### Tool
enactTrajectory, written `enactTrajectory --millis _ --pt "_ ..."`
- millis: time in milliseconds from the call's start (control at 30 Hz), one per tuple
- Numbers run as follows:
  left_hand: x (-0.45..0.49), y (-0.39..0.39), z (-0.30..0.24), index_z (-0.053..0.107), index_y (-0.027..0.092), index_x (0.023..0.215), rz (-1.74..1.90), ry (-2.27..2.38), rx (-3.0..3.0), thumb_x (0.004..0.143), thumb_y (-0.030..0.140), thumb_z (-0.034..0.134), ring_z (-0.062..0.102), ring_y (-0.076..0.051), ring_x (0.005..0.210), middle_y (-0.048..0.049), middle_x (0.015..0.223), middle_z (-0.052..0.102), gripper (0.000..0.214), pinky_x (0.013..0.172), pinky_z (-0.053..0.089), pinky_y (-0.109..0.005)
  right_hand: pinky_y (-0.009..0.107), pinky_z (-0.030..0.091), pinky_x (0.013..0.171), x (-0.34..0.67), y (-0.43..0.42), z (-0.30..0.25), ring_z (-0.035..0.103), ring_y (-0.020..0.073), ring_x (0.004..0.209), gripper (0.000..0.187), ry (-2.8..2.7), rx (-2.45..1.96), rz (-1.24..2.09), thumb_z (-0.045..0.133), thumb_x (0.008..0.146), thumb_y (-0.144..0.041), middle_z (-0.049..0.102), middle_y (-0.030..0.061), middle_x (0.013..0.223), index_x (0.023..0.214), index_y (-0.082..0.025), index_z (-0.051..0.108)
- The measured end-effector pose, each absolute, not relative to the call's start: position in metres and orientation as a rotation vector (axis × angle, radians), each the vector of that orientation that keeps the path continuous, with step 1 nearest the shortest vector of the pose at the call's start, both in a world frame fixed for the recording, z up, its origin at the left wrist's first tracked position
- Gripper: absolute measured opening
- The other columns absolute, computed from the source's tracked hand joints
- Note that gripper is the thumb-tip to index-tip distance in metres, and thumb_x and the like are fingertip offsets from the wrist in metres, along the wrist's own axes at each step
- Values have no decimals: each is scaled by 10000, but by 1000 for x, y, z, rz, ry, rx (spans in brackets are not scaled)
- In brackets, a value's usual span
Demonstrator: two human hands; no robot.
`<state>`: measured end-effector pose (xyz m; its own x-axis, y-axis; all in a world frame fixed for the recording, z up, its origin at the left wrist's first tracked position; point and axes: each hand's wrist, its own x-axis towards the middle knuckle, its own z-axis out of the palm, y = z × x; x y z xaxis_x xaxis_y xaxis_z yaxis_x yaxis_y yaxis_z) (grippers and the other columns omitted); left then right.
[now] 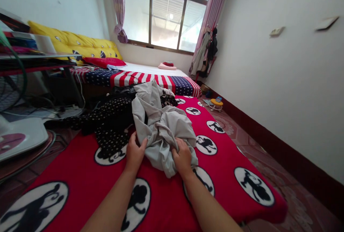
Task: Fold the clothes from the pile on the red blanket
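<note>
A crumpled grey garment (161, 124) lies in a heap on a red blanket (225, 153) printed with black-and-white cartoon circles. My left hand (135, 152) is closed on the garment's near left edge. My right hand (182, 156) grips a bunch of the same grey cloth at its near right side. A black garment with white polka dots (113, 124) lies just left of the grey one, partly under it. A small dark patterned piece (168, 100) shows behind the grey heap.
Beyond the red blanket is a mattress with a stars-and-stripes cover (150, 78), a red pillow (103, 62) and yellow cushions (80, 43). A fan base (18, 138) and cables sit at the left. A small yellow stool (216, 103) stands on the tiled floor by the right wall.
</note>
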<state>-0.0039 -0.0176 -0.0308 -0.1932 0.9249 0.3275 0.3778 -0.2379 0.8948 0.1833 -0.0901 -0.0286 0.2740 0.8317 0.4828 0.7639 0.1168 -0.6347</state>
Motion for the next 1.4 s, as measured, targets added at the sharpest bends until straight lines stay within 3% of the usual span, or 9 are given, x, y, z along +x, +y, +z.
enactTrajectory --millis 500,800,1000,1233,1400 --pt "-6 -22 -32 541 143 1236 1365 1543 1445 726 579 593 636 -316 1054 -156 1129 667 673 920 504 -429 375 400 939 178 -95 -26 545 238 1066 326 -1430 -1625 142 489 792 -105 638 59 1144 1066 -201 637" --pt "-6 -25 -37 492 164 1281 1415 1411 1369 781 514 623 623 -281 1104 -150 1211 633 623 975 484 -411 385 404 921 176 -93 -25 547 248 1068 321 -1443 -1668 116 478 797 -114 640 66 1122 1070 -198 624" --pt "-2 -23 -34 460 149 1289 1503 1309 1273 746 443 682 629 -273 1104 -175 1237 617 657 956 505 -396 399 411 911 178 -92 -28 554 256 1059 280 -1445 -1654 107 488 837 -167 644 68 1112 1076 -198 631" --pt "-8 -28 -29 579 135 1146 1517 1298 1238 740 448 667 653 -276 1013 -149 1103 680 520 915 517 -404 401 427 949 185 -97 -23 553 232 1099 182 -1384 -1481 147 479 899 -215 620 72 1166 962 -215 649" --pt "-71 -40 5 648 161 1052 1814 1412 1048 725 421 694 663 -221 889 -59 981 697 420 895 529 -385 392 440 976 179 -128 -2 548 221 1130 162 -1664 -1184 117 506 890 -173 607 82 1194 992 -220 623"
